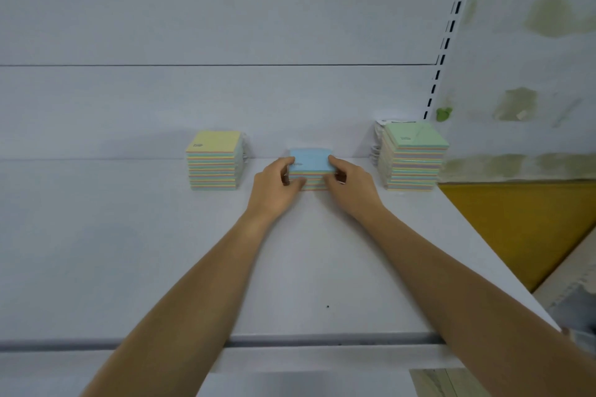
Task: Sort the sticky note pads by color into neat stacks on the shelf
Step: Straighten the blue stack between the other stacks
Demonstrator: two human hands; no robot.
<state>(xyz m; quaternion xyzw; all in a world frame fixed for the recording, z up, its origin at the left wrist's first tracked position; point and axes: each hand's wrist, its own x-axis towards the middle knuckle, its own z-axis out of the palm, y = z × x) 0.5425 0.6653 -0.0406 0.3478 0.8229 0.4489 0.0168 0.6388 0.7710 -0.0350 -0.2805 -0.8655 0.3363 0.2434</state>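
Mid-left, at back of white shelf (129,235): yellow-topped pad stack (213,159), squared up. Ctr frame: left hand (277,187) gripping left side of blue-topped pad stack (311,159), fingers curled over far edge, thumb on front. Low pile, on shelf btwn the other two, apart from both. Right hand (351,185) clamped on its right side, same way. Mid-right, by slotted upright (451,32): green-topped pad stack (414,155), taller, edges a bit uneven. Far right: yellow panel (529,222).

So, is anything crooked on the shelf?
A little. The green-topped stack on the right looks uneven, its pads' edges stepping in and out. The yellow-topped stack looks straight.
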